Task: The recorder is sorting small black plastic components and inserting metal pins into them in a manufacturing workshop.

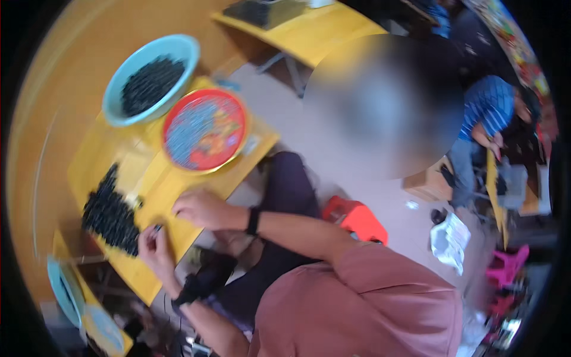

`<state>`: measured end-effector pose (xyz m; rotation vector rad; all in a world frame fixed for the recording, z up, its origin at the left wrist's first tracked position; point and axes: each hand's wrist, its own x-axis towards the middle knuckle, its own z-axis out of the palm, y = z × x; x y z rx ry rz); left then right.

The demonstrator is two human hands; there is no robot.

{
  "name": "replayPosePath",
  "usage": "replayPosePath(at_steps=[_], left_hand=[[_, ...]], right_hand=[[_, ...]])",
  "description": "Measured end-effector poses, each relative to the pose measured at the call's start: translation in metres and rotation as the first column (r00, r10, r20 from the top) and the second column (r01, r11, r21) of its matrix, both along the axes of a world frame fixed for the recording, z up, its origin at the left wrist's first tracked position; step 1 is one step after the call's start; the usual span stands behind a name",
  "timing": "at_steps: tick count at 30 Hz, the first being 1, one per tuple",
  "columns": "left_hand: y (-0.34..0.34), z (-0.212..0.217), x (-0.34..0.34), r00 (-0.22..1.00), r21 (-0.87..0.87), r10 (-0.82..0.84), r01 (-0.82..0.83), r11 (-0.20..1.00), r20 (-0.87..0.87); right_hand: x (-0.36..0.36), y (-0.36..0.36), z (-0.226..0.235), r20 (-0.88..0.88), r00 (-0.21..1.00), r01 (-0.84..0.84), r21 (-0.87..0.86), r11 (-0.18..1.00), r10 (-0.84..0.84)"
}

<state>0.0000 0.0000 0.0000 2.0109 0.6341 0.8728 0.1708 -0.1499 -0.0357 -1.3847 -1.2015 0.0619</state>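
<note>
My left hand (156, 251) is closed in a pinch at the near edge of the yellow table (178, 178). A small black part (157, 228) shows at its fingertips, too small to tell its kind. Just beyond this hand lies a heap of small black parts (112, 217). My right hand (205, 208) hovers over the tabletop to the right, its fingers curled together; what they hold, if anything, cannot be made out. Farther off on the table sits a red round tray (235, 152) with many small grey pieces (193, 128) and some orange patterning showing.
At the far left stands a light blue basin (113, 98) filled with black parts (153, 83). A red plastic stool (363, 220) is on the floor to my right, with a white bag (450, 241) beyond it. Another person in a blue striped shirt (491, 107) is at the far right.
</note>
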Motion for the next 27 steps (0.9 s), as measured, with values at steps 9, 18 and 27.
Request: replayPosePath(at_steps=[9,18,27], left_hand=[[-0.123,-0.045,-0.011,0.996,-0.242,0.012,-0.033,0.97,-0.088],[-0.116,-0.039,-0.019,0.998,-0.197,0.014,-0.026,0.98,-0.062],[-0.113,-0.033,-0.018,0.996,-0.209,0.023,-0.04,0.977,-0.082]], right_hand=[[-0.011,-0.095,-0.013,-0.197,0.979,-0.128,-0.372,0.92,0.056],[-0.027,-0.067,0.013,0.151,0.978,-0.089,-0.31,0.947,0.142],[-0.032,-0.056,0.015,0.337,0.931,-0.074,-0.206,0.976,0.142]])
